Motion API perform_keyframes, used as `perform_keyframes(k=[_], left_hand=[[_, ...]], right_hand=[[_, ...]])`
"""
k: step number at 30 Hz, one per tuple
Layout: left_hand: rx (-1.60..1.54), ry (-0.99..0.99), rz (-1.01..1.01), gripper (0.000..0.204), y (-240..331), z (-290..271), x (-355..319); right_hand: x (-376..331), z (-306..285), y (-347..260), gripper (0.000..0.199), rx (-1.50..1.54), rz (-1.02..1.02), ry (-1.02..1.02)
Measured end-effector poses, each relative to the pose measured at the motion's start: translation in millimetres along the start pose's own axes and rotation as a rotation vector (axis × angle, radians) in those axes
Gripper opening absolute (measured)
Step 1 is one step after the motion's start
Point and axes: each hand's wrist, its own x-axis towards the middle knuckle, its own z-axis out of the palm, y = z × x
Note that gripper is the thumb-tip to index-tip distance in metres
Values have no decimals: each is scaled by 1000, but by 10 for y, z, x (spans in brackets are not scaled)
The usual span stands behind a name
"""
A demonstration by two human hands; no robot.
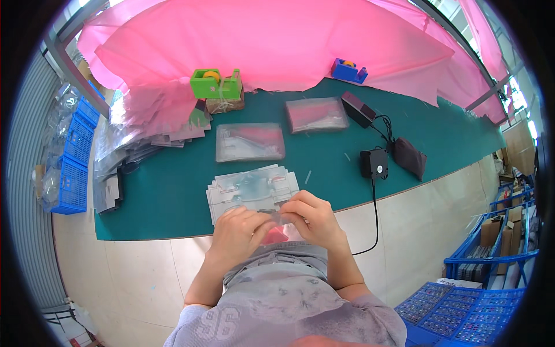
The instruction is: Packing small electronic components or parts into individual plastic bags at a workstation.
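1. The left hand (238, 231) and the right hand (312, 218) meet at lower centre, fingertips close together over the table's near edge. Their fingers curl around a thin clear piece (278, 218); I cannot tell how firmly either grips it. A pink patch (275, 235) shows just below.

2. Such film probably creases easily, so light fingertip pressure at its edges, with both hands level, would suit it best. Wrists kept off the sheets beneath would avoid shifting them.

3. Just beyond the fingers, at centre, lies an uneven stack of pale flat sheets (251, 188) with clear shapes on top. The hands hide its near edge, and its jutting corners could catch a finger.

4. Farther up are two neater clear-covered stacks, one near (250, 143), one farther right (316, 115).

5. Right of centre, a black box (374, 163), a dark pouch (409, 158) and a cable (376, 214) hanging over the front edge could hinder a sweep to the right.

6. At upper left, a green tape dispenser (215, 85) stands beside a spread of clear sleeves (150, 127); a blue dispenser (350, 70) sits at upper right, against pink sheeting (272, 43).
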Motion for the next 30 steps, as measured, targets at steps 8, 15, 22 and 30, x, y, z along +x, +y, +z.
perform_keyframes(k=[8,15,22,30], left_hand=[[25,-107,-26,26,-48,-45,-81],[35,-81,-32,18,-47,-74,-89],[-77,-119,-97,13,-23,-136,-74],[-185,-110,-60,30,-148,-142,-92]], right_hand=[[-13,-90,55,12,23,77,-35],[-35,-135,81,11,60,80,-32],[-63,-167,95,11,129,107,22],[-50,-193,77,10,161,171,53]])
